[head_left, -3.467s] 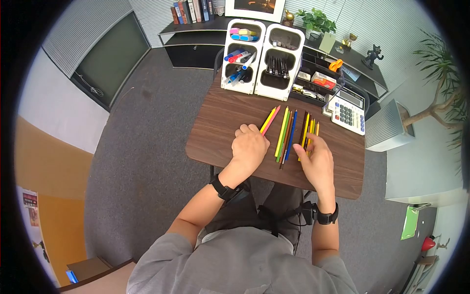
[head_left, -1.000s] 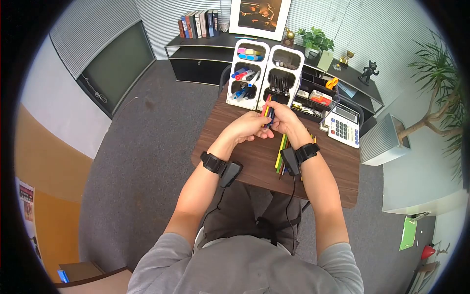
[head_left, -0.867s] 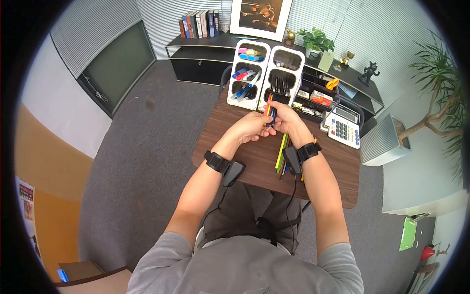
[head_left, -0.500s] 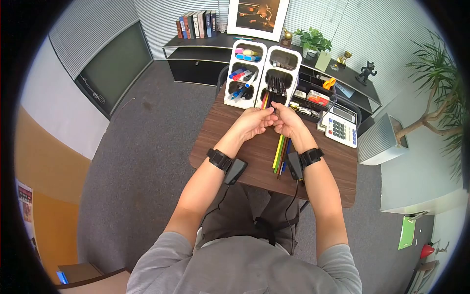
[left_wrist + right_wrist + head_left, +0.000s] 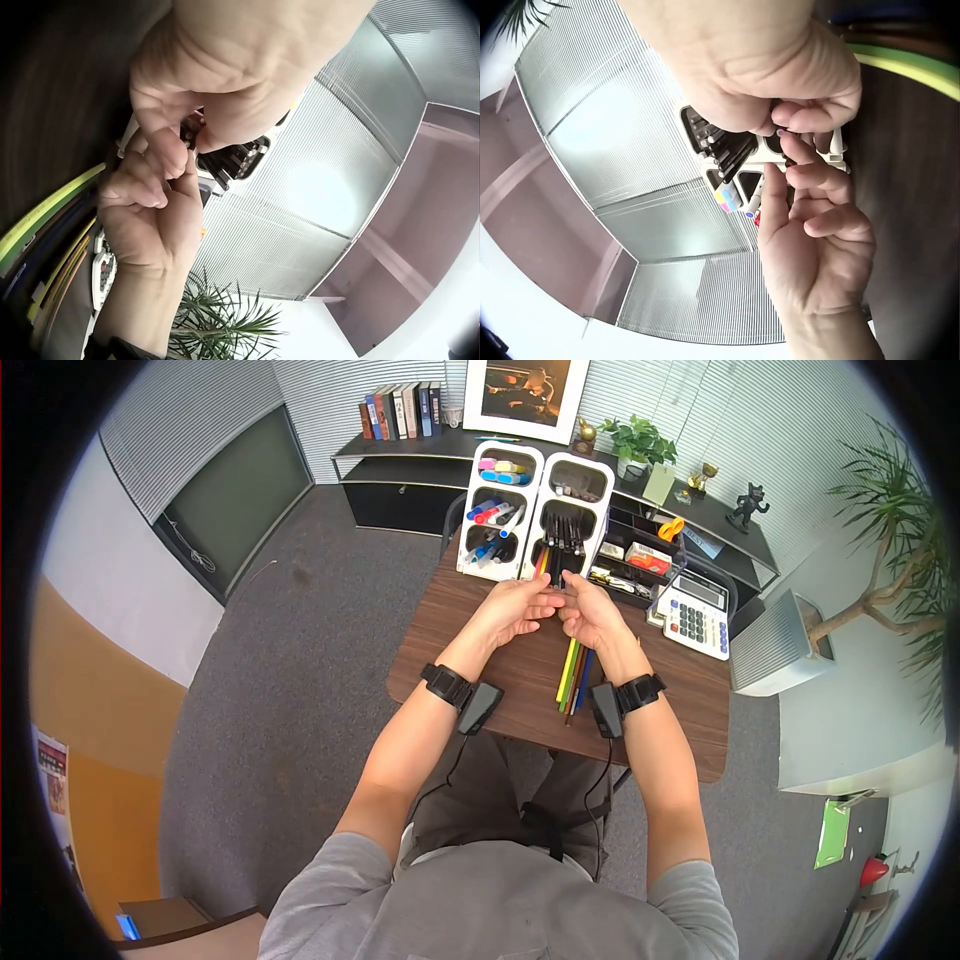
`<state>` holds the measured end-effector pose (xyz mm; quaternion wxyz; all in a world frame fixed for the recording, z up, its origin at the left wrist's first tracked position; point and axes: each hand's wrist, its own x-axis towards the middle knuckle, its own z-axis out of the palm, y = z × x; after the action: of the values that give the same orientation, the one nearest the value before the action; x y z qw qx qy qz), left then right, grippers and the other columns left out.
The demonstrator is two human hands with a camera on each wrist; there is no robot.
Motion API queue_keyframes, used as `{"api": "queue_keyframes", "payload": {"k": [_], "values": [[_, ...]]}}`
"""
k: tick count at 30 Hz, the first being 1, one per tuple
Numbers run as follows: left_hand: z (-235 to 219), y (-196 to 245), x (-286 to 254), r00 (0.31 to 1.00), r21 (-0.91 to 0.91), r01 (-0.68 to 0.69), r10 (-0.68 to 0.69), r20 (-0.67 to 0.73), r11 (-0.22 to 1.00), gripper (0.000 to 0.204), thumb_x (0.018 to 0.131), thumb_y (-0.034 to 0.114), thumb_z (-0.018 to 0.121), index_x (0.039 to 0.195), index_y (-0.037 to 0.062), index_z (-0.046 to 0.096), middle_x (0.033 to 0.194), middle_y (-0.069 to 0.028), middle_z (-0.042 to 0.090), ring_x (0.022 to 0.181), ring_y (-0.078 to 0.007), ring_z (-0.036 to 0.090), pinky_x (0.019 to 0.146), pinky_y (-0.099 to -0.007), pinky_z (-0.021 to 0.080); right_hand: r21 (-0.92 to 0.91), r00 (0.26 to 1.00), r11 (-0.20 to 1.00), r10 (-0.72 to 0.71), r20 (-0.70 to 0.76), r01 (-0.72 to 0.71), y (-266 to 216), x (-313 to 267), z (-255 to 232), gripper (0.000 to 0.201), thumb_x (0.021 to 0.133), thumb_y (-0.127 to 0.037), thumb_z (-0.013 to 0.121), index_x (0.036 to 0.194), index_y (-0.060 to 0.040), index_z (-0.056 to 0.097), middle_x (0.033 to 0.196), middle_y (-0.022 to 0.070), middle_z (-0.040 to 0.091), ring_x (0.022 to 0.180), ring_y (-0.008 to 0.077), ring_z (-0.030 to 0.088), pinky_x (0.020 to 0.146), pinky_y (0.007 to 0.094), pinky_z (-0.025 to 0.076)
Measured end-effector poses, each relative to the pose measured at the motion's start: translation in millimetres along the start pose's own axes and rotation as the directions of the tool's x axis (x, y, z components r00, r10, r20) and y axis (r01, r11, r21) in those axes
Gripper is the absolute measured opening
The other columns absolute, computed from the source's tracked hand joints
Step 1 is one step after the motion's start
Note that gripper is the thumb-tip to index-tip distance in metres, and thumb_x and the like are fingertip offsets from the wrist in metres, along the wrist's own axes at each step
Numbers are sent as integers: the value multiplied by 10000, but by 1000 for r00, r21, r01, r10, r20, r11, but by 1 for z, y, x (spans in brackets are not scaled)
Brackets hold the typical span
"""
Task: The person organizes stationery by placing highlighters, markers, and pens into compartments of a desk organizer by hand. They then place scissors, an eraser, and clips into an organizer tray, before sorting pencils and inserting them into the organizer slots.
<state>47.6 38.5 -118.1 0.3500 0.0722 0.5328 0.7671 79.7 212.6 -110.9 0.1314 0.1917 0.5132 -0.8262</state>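
Observation:
Coloured pencils (image 5: 542, 563), pink and yellow among them, stand partly inside the lowest compartment of the right-hand white organizer (image 5: 535, 568). Close in front of that compartment are both hands, their fingertips meeting at the pencils' near ends. My left hand (image 5: 517, 605) has its thumb and fingers spread apart, fingertips touching around those ends. The right hand (image 5: 596, 617) lies opposite, thumb pointing up beside the compartment and fingers bent; I cannot tell whether it pinches a pencil. In the right wrist view, one small pencil end (image 5: 781, 133) shows at its fingertips.
Yellow, green, brown and blue pencils (image 5: 574, 678) lie on the wooden table (image 5: 470, 680) below the right hand. Markers (image 5: 497, 512) and black pens (image 5: 563, 532) fill other organizer compartments. To the right stand a black desk organizer (image 5: 630, 550) and a calculator (image 5: 692, 622).
Both hands left the table and carried pencils to the organizer. Over the last second the pencils moved deeper into the lowest compartment, and the hands loosened and drew slightly apart.

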Motion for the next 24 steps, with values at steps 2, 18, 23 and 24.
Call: {"api": "queue_keyframes", "payload": {"k": [2, 18, 23, 24], "values": [[0, -1, -1, 1000, 9, -3, 3, -11, 1000, 289, 1007, 355, 600, 1059, 74, 644, 942, -16, 744, 735, -44, 658, 556, -203, 492, 9, 1000, 1000, -15, 12, 15, 1, -1, -3, 325, 1001, -372, 553, 1042, -50, 555, 829, 30, 600, 463, 27, 387, 396, 179, 332], [30, -55, -89, 918, 960, -103, 396, -9, 260, 492, 911, 436, 666, 1091, -21, 641, 853, -213, 708, 817, -381, 692, 733, -444, 546, -748, 772, 594, -610, -178, 296, 39, -128, -105, 314, 981, -307, 634, 1019, 1, 686, 716, -1, 606, 577, 53, 466, 527, 255, 396], [62, -76, -83, 879, 982, -113, 476, 26, 154, 559, 891, 497, 676, 1057, -28, 579, 950, -228, 677, 824, -389, 688, 703, -459, 561, -954, 700, 286, -662, -267, -93, 59, -146, -85, 408, 872, -371, 733, 995, 16, 685, 731, 162, 687, 737, 324, 701, 686, 415, 534], [67, -79, -82, 871, 986, -107, 491, 32, 125, 554, 878, 493, 693, 1046, -20, 568, 941, -215, 663, 822, -384, 687, 684, -447, 563, -943, 725, 306, -620, -301, -130, 60, -146, -79, 430, 855, -388, 744, 994, 15, 684, 767, 183, 696, 795, 364, 703, 720, 443, 536]]}}
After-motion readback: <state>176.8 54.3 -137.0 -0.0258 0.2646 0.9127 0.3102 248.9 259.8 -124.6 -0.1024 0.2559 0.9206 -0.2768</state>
